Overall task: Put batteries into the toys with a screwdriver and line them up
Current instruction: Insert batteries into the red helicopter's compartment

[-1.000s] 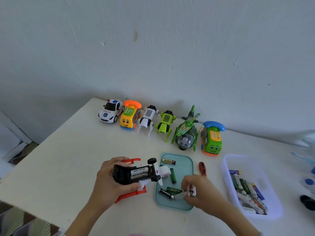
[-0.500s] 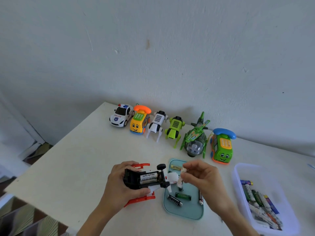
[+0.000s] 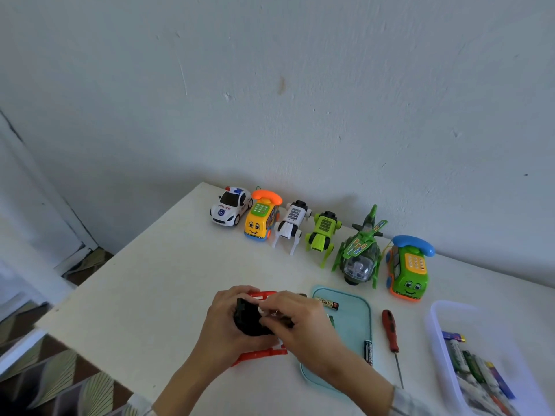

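I am gripping the upturned red toy (image 3: 255,325) in my left hand (image 3: 223,324), near the table's front edge, while my right hand (image 3: 295,324), reaching from the tray (image 3: 356,322) side, is pinching something too hidden to name over its battery bay; the bay's long axis is running left to right.

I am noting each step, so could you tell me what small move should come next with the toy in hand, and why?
Probably seat the battery fully: the left hand holds the upturned red toy, the right hand works at its black underside, and the screwdriver lies untouched beside the tray.
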`<action>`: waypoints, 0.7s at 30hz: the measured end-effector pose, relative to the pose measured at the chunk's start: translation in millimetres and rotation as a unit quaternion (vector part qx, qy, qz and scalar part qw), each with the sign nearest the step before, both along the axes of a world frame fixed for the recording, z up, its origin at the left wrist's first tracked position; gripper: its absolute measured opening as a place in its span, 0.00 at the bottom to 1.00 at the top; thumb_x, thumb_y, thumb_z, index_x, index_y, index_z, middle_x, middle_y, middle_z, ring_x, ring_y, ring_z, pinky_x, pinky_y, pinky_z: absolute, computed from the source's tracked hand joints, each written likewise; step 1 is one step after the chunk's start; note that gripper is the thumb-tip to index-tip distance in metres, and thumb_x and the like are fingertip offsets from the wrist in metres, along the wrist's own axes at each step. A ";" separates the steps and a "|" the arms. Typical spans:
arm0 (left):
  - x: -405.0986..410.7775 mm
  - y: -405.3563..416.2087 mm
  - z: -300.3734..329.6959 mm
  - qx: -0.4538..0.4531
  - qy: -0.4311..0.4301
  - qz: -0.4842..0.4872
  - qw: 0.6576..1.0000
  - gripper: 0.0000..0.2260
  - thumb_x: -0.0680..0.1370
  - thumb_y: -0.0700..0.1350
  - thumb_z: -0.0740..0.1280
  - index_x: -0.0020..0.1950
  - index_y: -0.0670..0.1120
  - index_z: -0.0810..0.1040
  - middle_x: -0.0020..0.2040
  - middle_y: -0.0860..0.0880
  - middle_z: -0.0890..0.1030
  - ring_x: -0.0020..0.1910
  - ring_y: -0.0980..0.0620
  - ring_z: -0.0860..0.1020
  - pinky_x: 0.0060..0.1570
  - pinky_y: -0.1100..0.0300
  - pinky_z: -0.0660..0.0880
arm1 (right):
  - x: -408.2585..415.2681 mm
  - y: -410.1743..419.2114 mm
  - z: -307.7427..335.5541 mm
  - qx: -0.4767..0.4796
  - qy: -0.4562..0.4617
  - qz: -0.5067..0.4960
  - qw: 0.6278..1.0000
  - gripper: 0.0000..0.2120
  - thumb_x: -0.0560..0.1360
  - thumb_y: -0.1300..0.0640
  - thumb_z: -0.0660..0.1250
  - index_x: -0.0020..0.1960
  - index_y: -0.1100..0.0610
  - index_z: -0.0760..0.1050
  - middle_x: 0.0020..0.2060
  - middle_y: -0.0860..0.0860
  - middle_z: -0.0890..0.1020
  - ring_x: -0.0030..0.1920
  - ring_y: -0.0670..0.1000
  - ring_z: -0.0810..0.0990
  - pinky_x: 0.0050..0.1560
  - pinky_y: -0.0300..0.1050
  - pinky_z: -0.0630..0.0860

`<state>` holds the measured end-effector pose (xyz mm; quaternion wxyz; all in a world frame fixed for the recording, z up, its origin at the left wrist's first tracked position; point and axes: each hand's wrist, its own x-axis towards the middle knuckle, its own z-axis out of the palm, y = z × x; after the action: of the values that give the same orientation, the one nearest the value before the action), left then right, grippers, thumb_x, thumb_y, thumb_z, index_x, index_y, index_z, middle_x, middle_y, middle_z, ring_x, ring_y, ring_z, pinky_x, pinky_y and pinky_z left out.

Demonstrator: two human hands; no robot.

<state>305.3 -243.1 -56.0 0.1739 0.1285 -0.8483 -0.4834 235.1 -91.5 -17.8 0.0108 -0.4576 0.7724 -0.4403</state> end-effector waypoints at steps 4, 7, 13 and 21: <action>-0.2 -1.4 -1.0 0.009 -0.002 -0.006 1.000 0.31 0.48 0.61 0.77 0.50 0.68 0.77 0.54 0.69 0.76 0.58 0.58 0.74 0.54 0.62 0.74 | -6.0 -3.5 -6.0 0.110 0.127 0.056 0.984 0.07 0.69 0.65 0.66 0.44 0.56 0.78 0.40 0.50 0.81 0.41 0.50 0.76 0.40 0.40 0.75; 0.3 -2.2 -1.7 -0.005 -0.009 -0.011 1.000 0.33 0.48 0.63 0.77 0.52 0.67 0.76 0.52 0.68 0.77 0.58 0.59 0.74 0.55 0.64 0.74 | -12.0 -2.9 -7.2 0.164 0.180 0.065 0.968 0.10 0.63 0.66 0.67 0.42 0.54 0.78 0.37 0.48 0.79 0.39 0.49 0.72 0.36 0.39 0.72; 1.1 -4.1 -1.2 -0.030 -0.023 -0.024 0.999 0.34 0.47 0.71 0.76 0.51 0.74 0.73 0.58 0.76 0.69 0.58 0.63 0.73 0.54 0.71 0.70 | -13.7 3.2 -14.6 0.200 0.249 0.101 0.942 0.15 0.67 0.61 0.55 0.45 0.52 0.78 0.41 0.46 0.76 0.43 0.47 0.67 0.41 0.35 0.66; -2.9 -7.1 1.8 0.003 -0.035 -0.020 0.999 0.30 0.47 0.64 0.79 0.47 0.63 0.79 0.55 0.73 0.73 0.57 0.61 0.74 0.53 0.68 0.72 | -15.0 11.8 -12.0 0.143 0.074 0.068 0.985 0.20 0.71 0.63 0.54 0.55 0.53 0.81 0.49 0.49 0.77 0.50 0.50 0.74 0.49 0.37 0.68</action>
<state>302.4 -250.1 -54.3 0.1336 0.1286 -0.8548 -0.4846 220.1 -79.7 -29.8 0.0485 -0.5342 0.7931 -0.2886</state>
